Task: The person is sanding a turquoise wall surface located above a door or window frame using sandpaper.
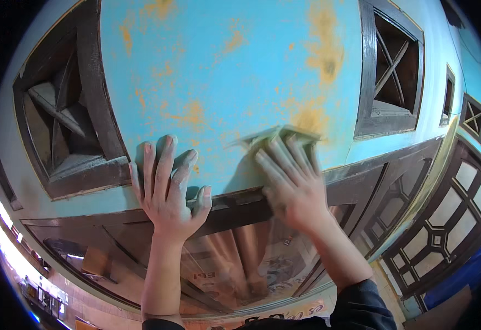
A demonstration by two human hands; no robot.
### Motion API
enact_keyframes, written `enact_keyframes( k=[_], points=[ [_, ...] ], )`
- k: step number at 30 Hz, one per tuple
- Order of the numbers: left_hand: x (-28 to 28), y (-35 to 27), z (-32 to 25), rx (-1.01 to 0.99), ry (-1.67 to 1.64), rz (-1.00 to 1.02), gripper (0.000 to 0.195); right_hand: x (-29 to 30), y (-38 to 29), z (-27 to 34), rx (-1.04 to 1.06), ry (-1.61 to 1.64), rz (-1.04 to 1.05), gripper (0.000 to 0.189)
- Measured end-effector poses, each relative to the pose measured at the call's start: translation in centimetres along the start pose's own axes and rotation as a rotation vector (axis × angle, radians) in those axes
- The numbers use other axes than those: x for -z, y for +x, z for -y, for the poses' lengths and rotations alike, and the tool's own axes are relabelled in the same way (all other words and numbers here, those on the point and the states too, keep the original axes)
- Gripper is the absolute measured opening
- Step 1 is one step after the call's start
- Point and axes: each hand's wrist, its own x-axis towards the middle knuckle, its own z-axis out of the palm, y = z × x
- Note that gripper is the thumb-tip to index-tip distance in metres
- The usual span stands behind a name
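Observation:
A turquoise painted wall (240, 82) stands before me, worn through in orange-yellow patches. My left hand (168, 198) rests on its lower part with spread fingers and holds nothing. Pale dust coats the fingers. Farther right, my right hand (300, 189) presses a greenish sheet of sandpaper (283, 132) flat on the wall under its fingers. Both the sheet and this hand are blurred, and the fingers hide part of the sheet. Just under the hands runs a dark wooden window frame (232, 214).
Dark-framed vents with crossed slats flank the wall, a left vent (90, 95) and a right vent (366, 70). Reflective window glass (220, 260) lies below the frame. A paneled door (434, 231) stands at right, near a blue surface (459, 276). A banner with writing (306, 309) shows at the bottom.

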Motion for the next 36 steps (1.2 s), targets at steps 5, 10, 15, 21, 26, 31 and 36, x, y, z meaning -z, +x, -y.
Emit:
enact_keyframes(
  k=[5,10,15,21,26,31,36],
  points=[
    [0.4,0.5,-0.6,-0.044,0.001,0.017,0.046,1.5,5.3,-4.8,-0.096,-0.112,-0.395,0.058],
    [0.1,0.4,-0.3,-0.048,0.010,0.030,0.047,1.4,5.8,-0.9,0.001,-0.062,-0.206,0.059],
    [0.6,0.2,0.1,-0.010,-0.022,-0.011,0.047,1.1,1.3,-1.7,0.113,0.030,0.010,0.062],
    [-0.1,0.0,-0.1,-0.017,-0.039,-0.010,0.046,3.4,3.9,-7.1,-0.042,-0.106,-0.285,0.053],
    [-0.7,0.2,-0.5,-0.005,-0.045,-0.006,0.045,3.7,4.6,-8.0,-0.087,-0.138,-0.307,0.054],
    [0.4,0.1,0.3,-0.018,-0.026,-0.005,0.046,1.1,-1.6,-5.6,-0.133,-0.056,-0.230,0.060],
    [0.3,0.4,-0.5,-0.007,-0.076,-0.005,0.047,0.4,-6.8,-5.4,-0.246,-0.088,-0.107,0.063]
  ],
)
